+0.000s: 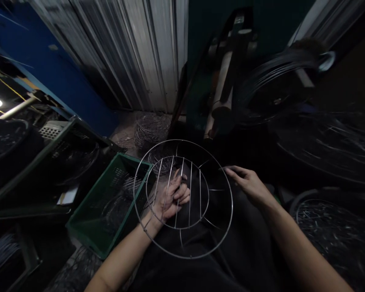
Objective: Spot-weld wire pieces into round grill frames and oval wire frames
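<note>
A round wire rack point(191, 194) is held up in front of me. It has a large outer ring, a smaller inner ring crossed by several parallel bars, and short wires reaching out from the inner ring. Behind the bars, my left hand point(174, 196) is closed with its fingers curled around the middle of the rack. Which bar it grips is hard to make out. On the right, my right hand point(246, 182) pinches the outer ring at its upper right between thumb and fingertips. Dark cloth point(237, 239) covers my lap beneath.
A green crate point(94, 239) with wire pieces stands at the left, near a larger dark crate point(6, 213). Tangled wire point(150, 132) lies on the floor ahead. A machine with a metal bar point(223, 87) and a wire coil point(273, 69) stand beyond. A tub of small metal pieces point(322, 227) is at right.
</note>
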`<state>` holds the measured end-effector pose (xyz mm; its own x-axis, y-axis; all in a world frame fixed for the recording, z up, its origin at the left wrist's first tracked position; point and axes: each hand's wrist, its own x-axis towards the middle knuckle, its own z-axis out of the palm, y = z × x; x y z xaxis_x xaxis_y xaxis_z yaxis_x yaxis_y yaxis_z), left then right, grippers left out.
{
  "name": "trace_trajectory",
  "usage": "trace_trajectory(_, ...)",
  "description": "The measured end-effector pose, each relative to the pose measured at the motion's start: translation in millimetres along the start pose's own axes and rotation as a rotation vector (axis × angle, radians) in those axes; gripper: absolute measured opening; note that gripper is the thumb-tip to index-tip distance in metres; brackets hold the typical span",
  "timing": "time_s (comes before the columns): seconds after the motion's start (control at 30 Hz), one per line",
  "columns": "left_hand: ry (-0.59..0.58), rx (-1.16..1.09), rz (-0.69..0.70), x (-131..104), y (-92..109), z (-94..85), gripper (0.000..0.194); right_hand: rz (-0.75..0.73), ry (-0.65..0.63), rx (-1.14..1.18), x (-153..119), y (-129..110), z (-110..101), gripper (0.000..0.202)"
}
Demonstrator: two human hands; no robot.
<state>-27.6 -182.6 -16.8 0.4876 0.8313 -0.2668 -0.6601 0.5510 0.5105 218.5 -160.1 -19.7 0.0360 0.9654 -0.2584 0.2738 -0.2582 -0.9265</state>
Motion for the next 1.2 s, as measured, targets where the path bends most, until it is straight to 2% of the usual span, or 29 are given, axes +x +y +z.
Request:
trace_trajectory(0.17, -0.003, 0.009, 0.017, 7.9, -1.0, 2.3, 0.013, 0.023, -0.082, 0.102, 0.1, -28.6, -4.5, 0.047)
trace_trajectory(0.37, 0.072, 0.046, 0.017, 15.6, 5.6, 10.7, 0.015, 0.074, -0.156, 0.156, 25.6, -39.2, -4.2, 0.035)
trace_trajectory(0.5, 0.119, 0.014, 0.042, 34.6, 22.7, 32.9, 0.015, 0.154, -0.128, 0.26, 47.2, -48.5, -6.2, 0.034)
trace_trajectory(0.6, 0.088, -0.062, 0.048, 48.4, 38.0, 54.2, 0.016, 0.221, -0.106, 0.288, 56.5, -60.0, -9.9, 0.028)
trace_trajectory(0.77, 0.042, -0.127, -0.005, 55.3, 57.9, 86.4, 0.027, 0.279, -0.13, 0.389, 59.1, -68.3, -13.7, 0.015)
trace_trajectory(0.87, 0.02, -0.138, -0.028, 57.8, 62.1, 95.5, 0.027, 0.3, -0.145, 0.446, 59.1, -67.1, -19.0, 0.013)
trace_trajectory(0.97, -0.002, -0.086, -0.032, 63.5, 56.8, 90.7, 0.025, 0.302, -0.098, 0.448, 60.0, -69.1, -31.0, 0.017)
trace_trajectory(1.07, -0.01, -0.014, -0.03, 71.2, 43.5, 73.6, 0.023, 0.204, -0.072, 0.432, 60.4, -73.9, -45.5, 0.025)
trace_trajectory(1.2, -0.04, -0.059, -0.021, 80.1, 24.8, 50.0, 0.022, 0.09, -0.06, 0.305, 57.9, -77.5, -54.6, 0.033)
